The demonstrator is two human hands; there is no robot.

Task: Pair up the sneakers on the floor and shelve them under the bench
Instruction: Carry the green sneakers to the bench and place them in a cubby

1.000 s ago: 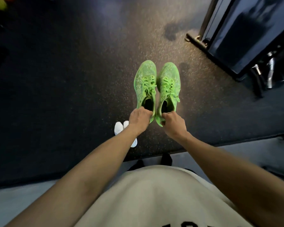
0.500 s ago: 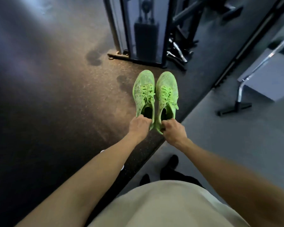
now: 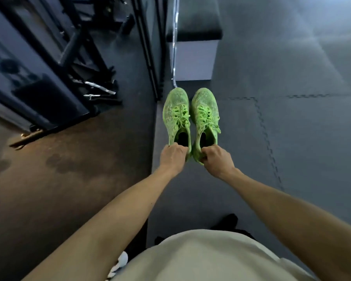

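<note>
Green pair: two neon-green knit sneakers held side by side at the centre of the frame, toes pointing to the top, laces tied, dark openings facing the camera.
Left sneaker (image 3: pixel 176 114): gripped at the heel by the left hand (image 3: pixel 173 157); its fingers curl over the heel collar.
Right sneaker (image 3: pixel 205 114): gripped at the heel by the right hand (image 3: pixel 218 159); its fingers (image 3: pixel 206 154) pinch the heel edge, thumb side tucked under.
Spacing: the two shoes are just beside each other, a narrow gap between them; both are off the floor.
Bench (image 3: pixel 195 35): upper centre of the frame, just beyond the shoe toes; black padded top over a pale boxy base. No opening or shelf shows from this angle, so what it holds cannot be told.
Chrome bar (image 3: pixel 175 37): runs down the left edge of the bench.
Floor: dark interlocking foam mats (image 3: pixel 292 138) on the right, brownish speckled rubber (image 3: pixel 69 179) on the left.
Gym machine (image 3: pixel 39 78): dark frame in the upper left.
White object (image 3: pixel 120 262): partly seen at the bottom, beside the person's pale shirt (image 3: pixel 211 260); too little shows to name it.
</note>
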